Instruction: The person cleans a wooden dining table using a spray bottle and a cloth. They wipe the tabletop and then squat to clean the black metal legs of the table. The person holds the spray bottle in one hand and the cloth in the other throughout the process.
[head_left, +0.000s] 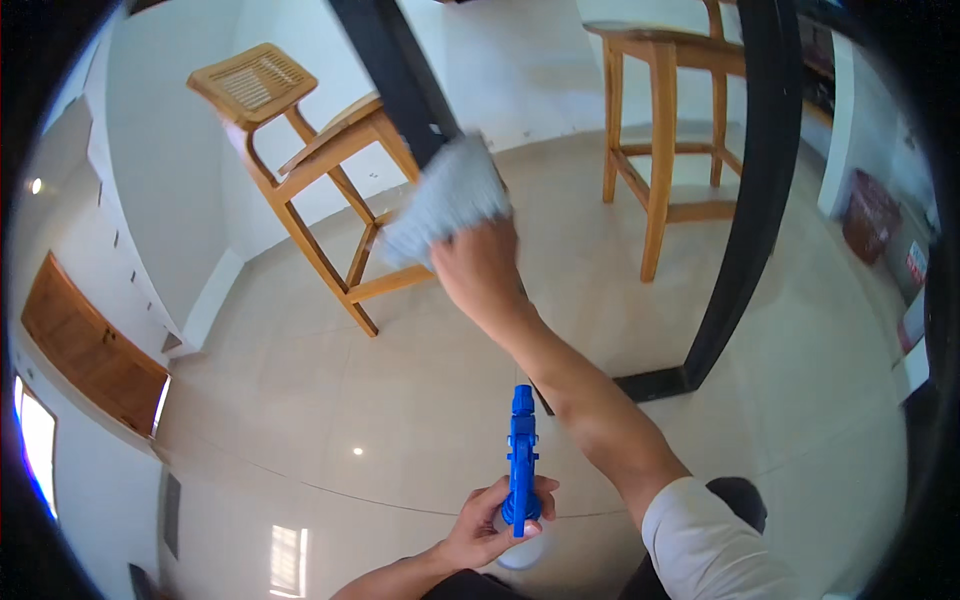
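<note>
My left hand (480, 525) is wrapped around the neck of a spray bottle with a blue trigger head (522, 457); its pale body shows only in part below the fingers. The nozzle points away from me. Further out, my right hand (480, 262) grips a light grey cloth (454, 199), blurred at its edges. The cloth lies against the left black post (397, 67) of a dark frame and covers part of it. My right forearm hides some of the frame's lower end.
A wooden bar chair with a woven back (255, 79) stands behind the left post. Another wooden chair (660, 150) is seen near the right black post (750, 210), which meets a floor bar (652, 385). A reddish-brown bin (870, 217) is at the far right, a wooden door (90, 345) at left.
</note>
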